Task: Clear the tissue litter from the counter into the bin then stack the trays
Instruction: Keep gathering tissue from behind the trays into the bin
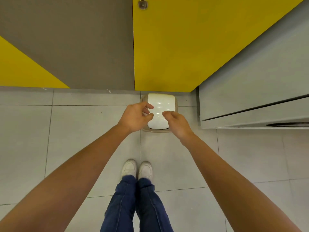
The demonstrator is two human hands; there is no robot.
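Observation:
A small bin [161, 101] with a glossy white swing lid and a beige rim stands on the floor against the yellow wall. Both my hands hover above its lid. My left hand [136, 117] has its fingers loosely curled over the lid's left side and holds nothing visible. My right hand [177, 123] is over the lid's right front corner, fingers loosely bent, and also holds nothing visible. No tissue and no trays are in view.
A grey counter cabinet [250, 91] stands to the right of the bin, its edge close to my right hand. The yellow and grey wall [103, 47] lies behind. My feet [137, 169] are on the grey tiled floor just short of the bin.

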